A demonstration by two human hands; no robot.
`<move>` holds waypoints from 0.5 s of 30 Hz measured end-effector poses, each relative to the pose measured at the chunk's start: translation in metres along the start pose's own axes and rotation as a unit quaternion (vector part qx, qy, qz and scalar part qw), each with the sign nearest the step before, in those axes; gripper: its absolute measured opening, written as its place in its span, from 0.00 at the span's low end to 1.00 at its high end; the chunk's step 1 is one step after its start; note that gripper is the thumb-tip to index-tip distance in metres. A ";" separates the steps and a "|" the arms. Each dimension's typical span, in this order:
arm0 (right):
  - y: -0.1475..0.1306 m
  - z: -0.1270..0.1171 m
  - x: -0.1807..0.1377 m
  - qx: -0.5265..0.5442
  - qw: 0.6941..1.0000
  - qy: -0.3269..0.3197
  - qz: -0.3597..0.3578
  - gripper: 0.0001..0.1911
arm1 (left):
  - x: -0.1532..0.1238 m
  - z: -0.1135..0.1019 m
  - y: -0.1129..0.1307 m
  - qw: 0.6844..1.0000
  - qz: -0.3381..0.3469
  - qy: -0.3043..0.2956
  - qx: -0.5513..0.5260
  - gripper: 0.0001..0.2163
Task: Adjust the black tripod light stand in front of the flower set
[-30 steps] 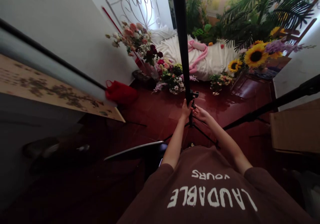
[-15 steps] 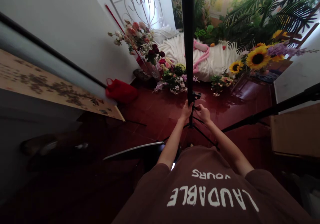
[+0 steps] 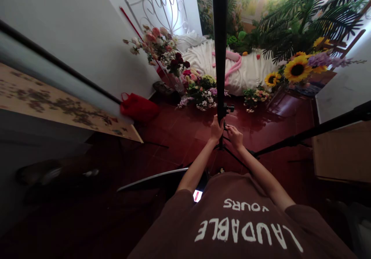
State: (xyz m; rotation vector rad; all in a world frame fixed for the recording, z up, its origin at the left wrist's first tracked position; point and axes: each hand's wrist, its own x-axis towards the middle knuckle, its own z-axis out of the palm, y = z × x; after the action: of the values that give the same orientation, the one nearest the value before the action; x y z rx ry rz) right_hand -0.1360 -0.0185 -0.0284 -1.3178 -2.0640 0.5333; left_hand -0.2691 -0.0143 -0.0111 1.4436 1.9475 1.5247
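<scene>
Wrapped around the lower part of a black stand (image 3: 220, 50), the left hand (image 3: 216, 128) grips it firmly. Close in at its right side, just below a black knob (image 3: 231, 108), the right hand (image 3: 234, 135) is curled; whether it closes on anything is too small to tell. The stand rises in the middle of the scene above a red floor (image 3: 185, 135). White cloth (image 3: 252, 71) lies at the far side, sunflowers (image 3: 297, 70) to the right, a red bag (image 3: 139, 106) to the left.
</scene>
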 end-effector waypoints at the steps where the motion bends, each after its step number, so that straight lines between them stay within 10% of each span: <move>1: 0.000 0.001 0.000 -0.001 1.000 0.001 0.001 0.14 | 0.003 -0.001 0.005 1.000 0.007 0.008 -0.007 0.24; 15: -0.008 -0.010 0.002 0.106 0.991 -0.005 0.076 0.11 | 0.076 -0.015 0.084 0.971 0.139 0.106 -0.165 0.19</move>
State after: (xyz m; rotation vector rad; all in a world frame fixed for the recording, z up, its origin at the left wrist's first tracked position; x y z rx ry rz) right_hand -0.1351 -0.0202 -0.0152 -1.3517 -1.8649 0.8048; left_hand -0.2706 0.0348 0.0919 1.5012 1.5390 2.0877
